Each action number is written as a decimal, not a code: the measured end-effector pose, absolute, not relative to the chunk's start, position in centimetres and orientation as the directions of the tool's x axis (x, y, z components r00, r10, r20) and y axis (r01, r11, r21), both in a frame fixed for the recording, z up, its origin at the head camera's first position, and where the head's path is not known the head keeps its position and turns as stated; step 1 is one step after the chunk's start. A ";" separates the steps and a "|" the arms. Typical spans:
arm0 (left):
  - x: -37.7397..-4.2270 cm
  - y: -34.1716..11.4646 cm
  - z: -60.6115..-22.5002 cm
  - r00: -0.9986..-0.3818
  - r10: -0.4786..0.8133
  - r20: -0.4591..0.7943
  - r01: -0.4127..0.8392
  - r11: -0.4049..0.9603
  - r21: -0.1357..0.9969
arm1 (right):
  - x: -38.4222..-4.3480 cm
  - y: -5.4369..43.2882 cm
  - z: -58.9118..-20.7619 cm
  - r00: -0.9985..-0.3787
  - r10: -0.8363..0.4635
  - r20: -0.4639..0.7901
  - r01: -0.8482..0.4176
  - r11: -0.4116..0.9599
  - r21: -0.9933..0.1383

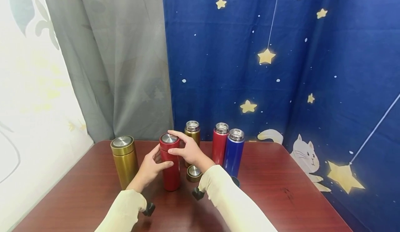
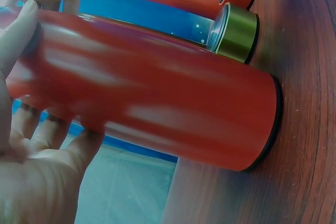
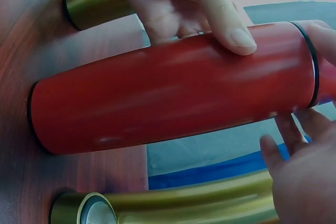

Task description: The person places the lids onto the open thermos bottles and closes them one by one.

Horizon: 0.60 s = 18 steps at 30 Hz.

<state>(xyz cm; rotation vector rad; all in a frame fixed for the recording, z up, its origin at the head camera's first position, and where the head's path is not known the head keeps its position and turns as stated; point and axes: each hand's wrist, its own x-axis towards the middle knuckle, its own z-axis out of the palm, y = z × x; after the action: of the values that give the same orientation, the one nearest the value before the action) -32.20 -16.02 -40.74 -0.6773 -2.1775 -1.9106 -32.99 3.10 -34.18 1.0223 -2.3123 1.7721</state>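
Pale sleeves (image 1: 235,199), left hand (image 1: 148,169), right hand (image 1: 189,151): fingers curled round a red flask (image 1: 171,178) (glossy, steel-topped).

The cream fabric left sleeve (image 1: 123,209) has an angular black block (image 1: 149,209) at four o'clock on its cuff; the matching cream fabric right sleeve (image 1: 231,197) has a similar black block (image 1: 198,193) at seven.

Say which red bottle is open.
The rear red bottle, beside the blue bottle: its mouth is uncovered. The front red bottle has its lid on.
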 end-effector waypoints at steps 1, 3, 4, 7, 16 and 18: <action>-32.2 -16.0 -40.8 -0.883 0.223 0.412 0.437 0.077 0.896 | -33.0 3.1 -34.2 -0.786 -0.456 0.418 -0.527 0.141 -0.838; -32.3 -16.1 -40.8 -0.884 0.224 0.411 0.436 0.073 0.897 | -32.8 3.0 -34.1 -0.796 -0.429 0.427 -0.534 0.166 -0.829; -32.3 -16.1 -40.8 -0.882 0.224 0.414 0.438 0.069 0.896 | -32.8 2.9 -34.1 -0.799 -0.413 0.438 -0.542 0.178 -0.821; -32.4 -16.1 -40.8 -0.877 0.229 0.423 0.444 0.051 0.894 | -32.8 2.5 -34.1 -0.795 -0.366 0.483 -0.575 0.203 -0.793; -32.3 -16.0 -40.9 -0.872 0.237 0.428 0.452 0.054 0.891 | -32.7 1.5 -34.3 -0.810 -0.261 0.526 -0.587 0.354 -0.728; -32.2 -16.0 -40.8 -0.873 0.237 0.426 0.450 0.058 0.891 | -32.6 1.5 -34.3 -0.815 -0.262 0.517 -0.579 0.380 -0.721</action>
<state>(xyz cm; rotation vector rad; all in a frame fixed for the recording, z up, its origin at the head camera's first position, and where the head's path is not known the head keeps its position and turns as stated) -32.24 -15.98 -40.84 -0.7096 -2.1578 -1.9224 -32.63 1.54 -34.28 0.7367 -2.3277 1.4083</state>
